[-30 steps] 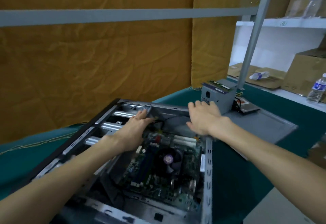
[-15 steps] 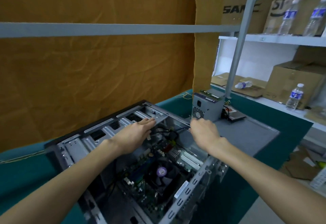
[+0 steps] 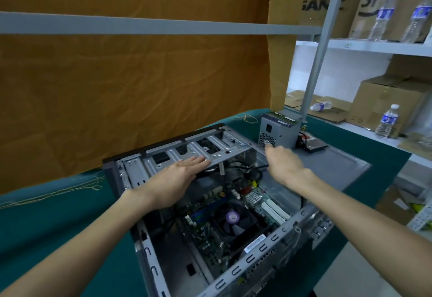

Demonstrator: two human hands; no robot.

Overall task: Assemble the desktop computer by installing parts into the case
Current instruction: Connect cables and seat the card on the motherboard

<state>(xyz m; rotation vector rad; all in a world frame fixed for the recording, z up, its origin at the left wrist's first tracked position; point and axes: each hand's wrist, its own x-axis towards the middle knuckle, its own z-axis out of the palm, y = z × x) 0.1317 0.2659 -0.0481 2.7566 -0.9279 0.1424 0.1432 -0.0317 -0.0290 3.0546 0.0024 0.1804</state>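
We see the open case [image 3: 224, 215] lying mid-table, our left hand [image 3: 173, 180] flat, fingers straight, on its drive cage [image 3: 198, 149]. Our right hand [image 3: 284, 164], blurred, seemingly loose and empty, hovers near the power supply [image 3: 278, 132] by the table's far edge.

The computer case [image 3: 163, 163] is bare grey metal with a black front edge; its circuit board [image 3: 210, 233] is green, the fan [image 3: 236, 222] black with a purple hub. The table cover [image 3: 58, 222] is teal — the curtain [image 3: 128, 81] mustard-orange (creased) — the power supply [image 3: 278, 133] grey.
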